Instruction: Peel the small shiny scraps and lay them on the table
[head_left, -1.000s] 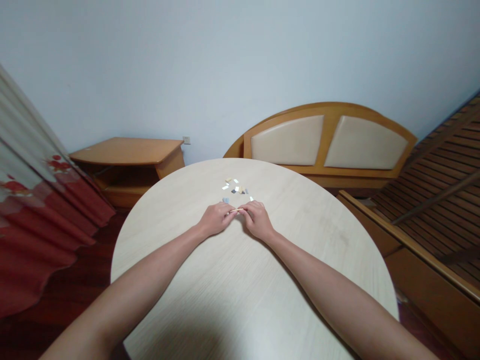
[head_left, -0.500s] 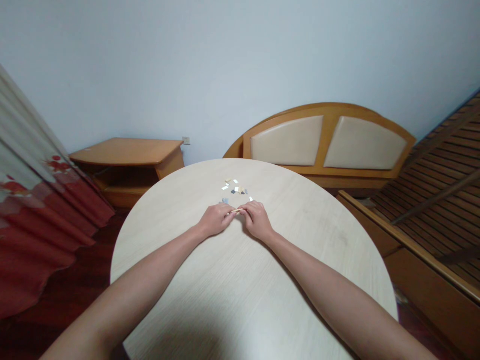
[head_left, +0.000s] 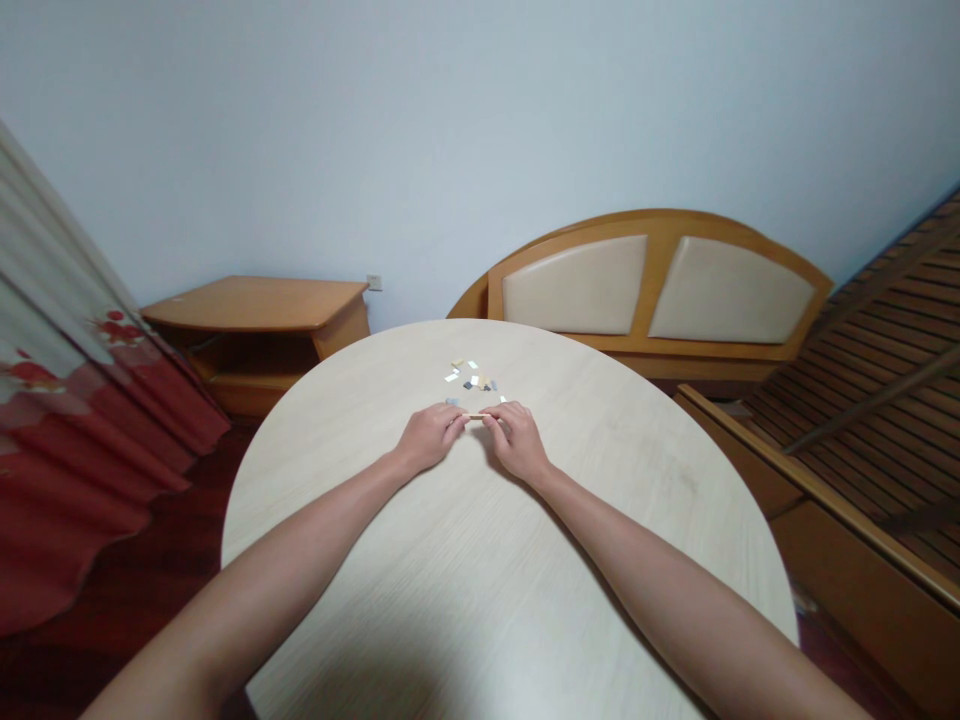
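Between my two hands runs a thin, light wood-coloured strip, held level just above or at the table top. My left hand pinches its left end, and my right hand pinches its right end. Just beyond the fingers lie several small flat pieces, white, grey, dark and tan, scattered loosely. A grey piece rests close to my left fingers. One white piece lies by my right knuckles, partly hidden.
The round pale table fills the middle. Behind it stand a wooden cabinet at left and a padded headboard at right. A curtain hangs at far left; a slatted wooden bed frame is at right.
The strip has turned from slightly slanted to nearly level, and more of it shows between my fingers. Both hands stay in nearly the same place.
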